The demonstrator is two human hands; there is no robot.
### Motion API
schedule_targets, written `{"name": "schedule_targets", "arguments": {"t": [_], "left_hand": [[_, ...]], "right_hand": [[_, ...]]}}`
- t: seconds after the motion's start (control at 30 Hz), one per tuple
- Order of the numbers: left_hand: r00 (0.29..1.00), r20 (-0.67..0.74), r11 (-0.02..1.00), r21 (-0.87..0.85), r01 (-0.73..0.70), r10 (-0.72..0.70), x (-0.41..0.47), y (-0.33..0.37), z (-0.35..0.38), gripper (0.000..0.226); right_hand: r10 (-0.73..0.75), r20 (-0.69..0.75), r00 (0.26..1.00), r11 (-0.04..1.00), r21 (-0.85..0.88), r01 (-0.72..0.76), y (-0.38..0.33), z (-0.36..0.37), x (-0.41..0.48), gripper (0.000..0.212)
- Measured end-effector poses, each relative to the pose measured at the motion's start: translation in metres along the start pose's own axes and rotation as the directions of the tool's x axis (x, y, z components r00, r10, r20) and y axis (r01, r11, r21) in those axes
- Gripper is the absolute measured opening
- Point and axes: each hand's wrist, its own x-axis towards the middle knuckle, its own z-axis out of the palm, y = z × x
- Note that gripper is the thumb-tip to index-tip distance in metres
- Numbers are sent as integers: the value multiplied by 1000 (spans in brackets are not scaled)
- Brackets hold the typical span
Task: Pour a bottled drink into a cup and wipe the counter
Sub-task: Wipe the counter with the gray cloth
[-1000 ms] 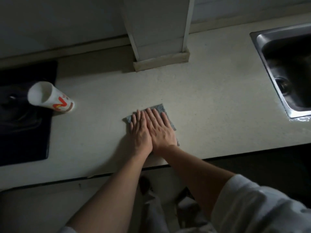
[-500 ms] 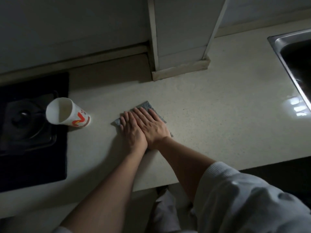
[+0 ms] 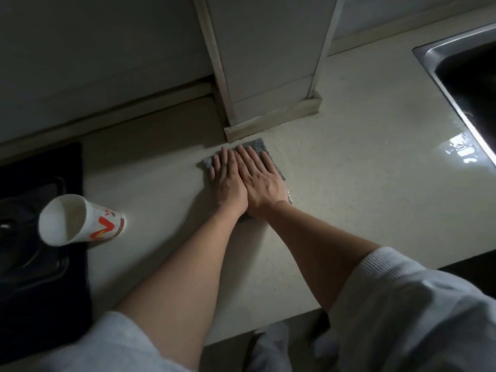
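Grey cloth (image 3: 257,146) pinned flat under left hand (image 3: 227,181) and right hand (image 3: 259,178), palms down, fingers straight, gripping nothing, near counter (image 3: 362,183) back edge. Cloth looks soft, limp; best pushed flat. Paper cup (image 3: 77,220) stands at counter's left edge, likely light, tippable.

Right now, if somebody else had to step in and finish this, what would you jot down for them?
Left hand and right hand: both flat, side by side, pressing the grey cloth on the counter near the pillar base.
Cup: stands at the stove's edge; contents unclear.
Bottle: not in view.
Left: wet patch by the sink.
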Motion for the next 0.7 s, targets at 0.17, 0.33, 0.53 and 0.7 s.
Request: {"name": "schedule_targets", "arguments": {"t": [0.17,0.33,0.53,0.7], "left_hand": [[995,3,995,-17,-97,97,7,22,2,54],[992,19,990,-72,-124,126,-18,18,9,54],[999,7,985,-164,-50,51,-79,-46,17,64],[983,-87,953,-272,135,-164,-101,-98,19,69]], "right_hand": [[82,-10,997,997,12,-81,21,-4,-9,79],[115,22,993,993,6,-115,9,-4,-34,78],[17,100,995,999,36,-21,-60,8,-71,78],[-191,97,977,980,73,184,-106,12,-59,70]]}}
